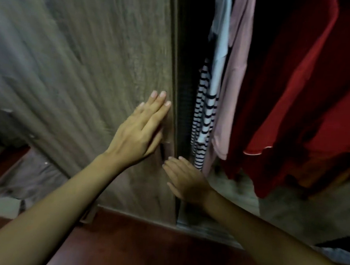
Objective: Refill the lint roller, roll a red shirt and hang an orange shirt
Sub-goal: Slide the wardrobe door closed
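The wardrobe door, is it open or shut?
Open. The wooden door is slid aside, leaving a gap where striped, pink and red clothes show. The left hand lies flat on it.

Wooden wardrobe door (82, 65); striped garment (203, 117), pink garment (232, 78) hanging.

Two hands: left (138, 130), right (184, 181). One wardrobe door (82, 65). Four hanging garments: striped (204, 113), white (221, 43), pink (234, 74), red (295, 98).
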`<action>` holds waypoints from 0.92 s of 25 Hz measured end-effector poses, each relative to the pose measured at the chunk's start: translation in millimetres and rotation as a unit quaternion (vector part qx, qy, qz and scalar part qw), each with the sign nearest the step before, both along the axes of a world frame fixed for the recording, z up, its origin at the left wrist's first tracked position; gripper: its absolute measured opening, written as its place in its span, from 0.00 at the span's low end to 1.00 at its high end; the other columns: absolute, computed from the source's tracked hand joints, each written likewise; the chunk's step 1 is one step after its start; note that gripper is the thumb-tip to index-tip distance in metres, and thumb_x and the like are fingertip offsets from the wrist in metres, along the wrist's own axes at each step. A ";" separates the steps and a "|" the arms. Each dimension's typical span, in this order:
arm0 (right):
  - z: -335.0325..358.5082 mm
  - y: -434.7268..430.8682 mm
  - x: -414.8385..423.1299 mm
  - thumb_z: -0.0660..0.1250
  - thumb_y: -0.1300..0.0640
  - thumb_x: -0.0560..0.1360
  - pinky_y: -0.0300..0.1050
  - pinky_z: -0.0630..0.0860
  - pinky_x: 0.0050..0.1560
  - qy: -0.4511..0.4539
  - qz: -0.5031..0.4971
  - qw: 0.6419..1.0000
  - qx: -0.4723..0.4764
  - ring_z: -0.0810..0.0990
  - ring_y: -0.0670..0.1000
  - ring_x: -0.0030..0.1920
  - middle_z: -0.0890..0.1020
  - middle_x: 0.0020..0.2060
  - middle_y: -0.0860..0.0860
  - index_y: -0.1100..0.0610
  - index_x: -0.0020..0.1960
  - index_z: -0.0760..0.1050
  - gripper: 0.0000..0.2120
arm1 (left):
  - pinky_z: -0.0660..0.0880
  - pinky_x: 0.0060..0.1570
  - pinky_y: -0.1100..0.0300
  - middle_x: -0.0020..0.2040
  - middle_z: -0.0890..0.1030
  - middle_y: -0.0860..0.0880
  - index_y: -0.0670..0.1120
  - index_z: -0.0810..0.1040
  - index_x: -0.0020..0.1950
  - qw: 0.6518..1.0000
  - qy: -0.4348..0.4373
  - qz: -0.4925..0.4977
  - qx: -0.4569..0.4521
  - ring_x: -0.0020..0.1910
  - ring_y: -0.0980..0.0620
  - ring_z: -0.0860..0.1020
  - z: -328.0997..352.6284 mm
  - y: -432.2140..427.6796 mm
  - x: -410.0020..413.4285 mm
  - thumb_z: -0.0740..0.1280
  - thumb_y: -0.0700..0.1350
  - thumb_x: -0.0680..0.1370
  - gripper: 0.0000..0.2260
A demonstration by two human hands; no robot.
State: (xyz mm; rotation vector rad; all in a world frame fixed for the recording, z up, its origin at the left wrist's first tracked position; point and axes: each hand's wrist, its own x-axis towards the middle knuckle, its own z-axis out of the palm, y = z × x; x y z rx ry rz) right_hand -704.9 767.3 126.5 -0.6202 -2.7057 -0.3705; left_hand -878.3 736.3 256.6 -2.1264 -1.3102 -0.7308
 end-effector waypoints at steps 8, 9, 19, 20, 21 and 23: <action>2.2 10.0 -56.8 0.53 0.52 0.79 0.55 0.48 0.75 -0.361 -0.116 0.921 0.089 0.58 0.59 0.73 0.64 0.71 0.58 0.62 0.73 0.57 0.25 | 0.57 0.70 0.52 0.72 0.65 0.41 0.41 0.64 0.72 0.981 0.191 0.031 -0.032 0.71 0.43 0.59 -6.4 24.7 -53.8 0.54 0.46 0.76 0.24; 3.5 11.4 -56.8 0.56 0.53 0.78 0.55 0.50 0.75 -0.370 -0.118 0.916 0.103 0.60 0.58 0.72 0.65 0.70 0.57 0.61 0.72 0.58 0.25 | 0.56 0.70 0.52 0.72 0.64 0.42 0.41 0.64 0.72 0.980 0.196 0.024 -0.018 0.71 0.44 0.59 -7.0 27.6 -53.1 0.54 0.46 0.77 0.24; 6.0 5.5 27.1 0.50 0.61 0.78 0.51 0.50 0.74 -0.358 -0.140 0.918 0.100 0.66 0.56 0.68 0.68 0.66 0.55 0.62 0.70 0.61 0.21 | 0.50 0.71 0.55 0.73 0.62 0.48 0.43 0.60 0.73 0.961 0.249 -0.105 0.051 0.71 0.48 0.62 0.7 56.8 9.2 0.52 0.40 0.74 0.26; 7.5 2.8 43.1 0.52 0.59 0.78 0.49 0.51 0.74 -0.353 -0.156 0.917 0.101 0.67 0.54 0.67 0.69 0.65 0.53 0.60 0.70 0.63 0.21 | 0.51 0.71 0.56 0.73 0.62 0.48 0.42 0.61 0.73 0.959 0.251 -0.122 0.057 0.71 0.48 0.61 2.4 60.3 23.5 0.52 0.40 0.74 0.26; 9.0 -0.7 58.6 0.55 0.56 0.77 0.48 0.53 0.74 -0.349 -0.177 0.914 0.103 0.69 0.52 0.66 0.71 0.64 0.50 0.57 0.70 0.65 0.21 | 0.52 0.71 0.55 0.73 0.62 0.47 0.42 0.61 0.73 0.956 0.252 -0.136 0.063 0.71 0.49 0.61 4.1 63.6 37.8 0.52 0.40 0.74 0.25; 8.2 -6.3 92.3 0.57 0.55 0.77 0.48 0.53 0.74 -0.373 -0.217 0.897 0.094 0.68 0.52 0.67 0.70 0.65 0.51 0.57 0.71 0.63 0.23 | 0.56 0.69 0.55 0.72 0.65 0.47 0.42 0.64 0.72 0.951 0.254 -0.159 0.068 0.71 0.50 0.63 5.0 69.2 72.0 0.53 0.41 0.74 0.25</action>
